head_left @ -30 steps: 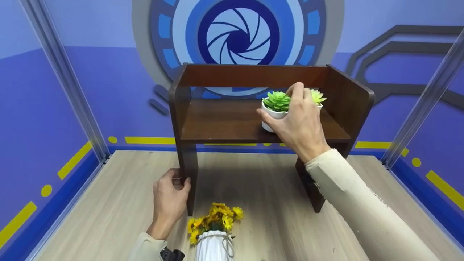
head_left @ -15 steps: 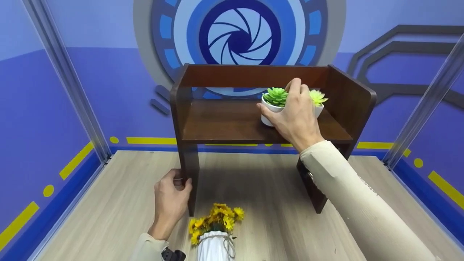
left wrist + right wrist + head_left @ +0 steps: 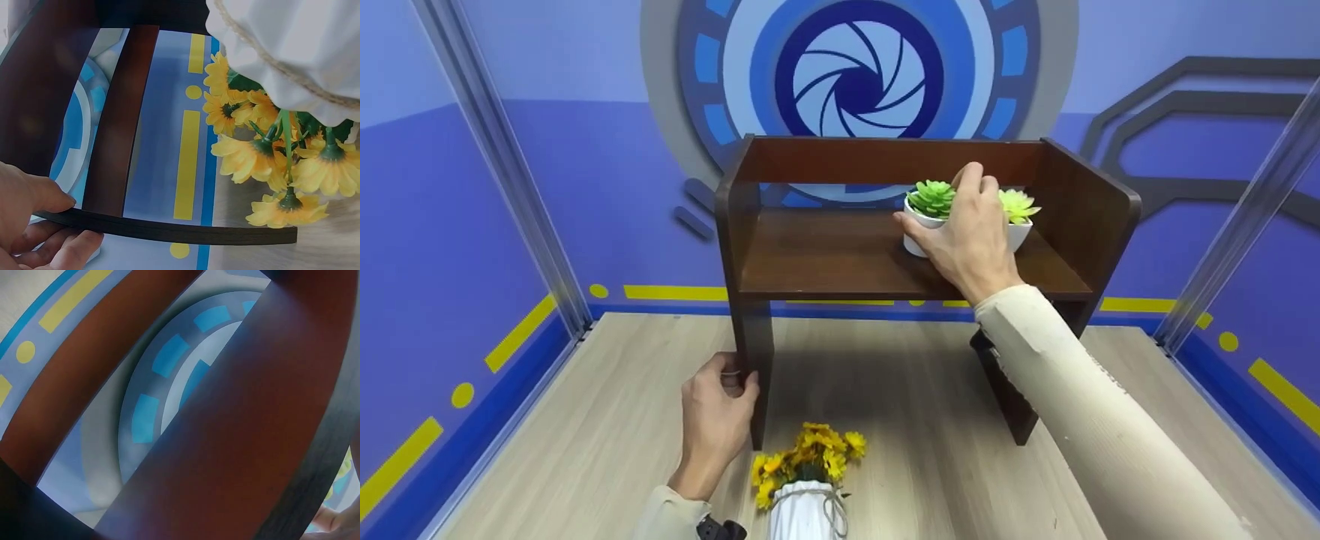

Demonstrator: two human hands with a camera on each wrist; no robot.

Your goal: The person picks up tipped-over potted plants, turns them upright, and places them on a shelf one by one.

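My right hand (image 3: 979, 232) grips a white succulent planter (image 3: 919, 238) on the shelf board, towards its right side. Thumb at the left end, fingers over the top, it hides the planter's middle. A green succulent (image 3: 932, 199) shows left of the fingers, a paler one (image 3: 1018, 205) to their right. My left hand (image 3: 716, 412) holds the left upright of the dark brown desktop shelf (image 3: 825, 255). In the left wrist view, the thumb (image 3: 48, 194) lies on one face of that upright and the fingers curl behind the other. Right wrist view: mostly shelf boards, with fingertips (image 3: 332, 520) at the lower right corner.
A white pleated vase (image 3: 802, 514) tied with twine stands in front of the shelf, its yellow flowers (image 3: 814, 454) close to the left upright's foot. All this is on a light wooden table (image 3: 607, 450). Blue printed walls (image 3: 585, 187) enclose the back and sides.
My right hand has moved the planter slightly farther back on the shelf board. The left hand keeps its hold on the upright.
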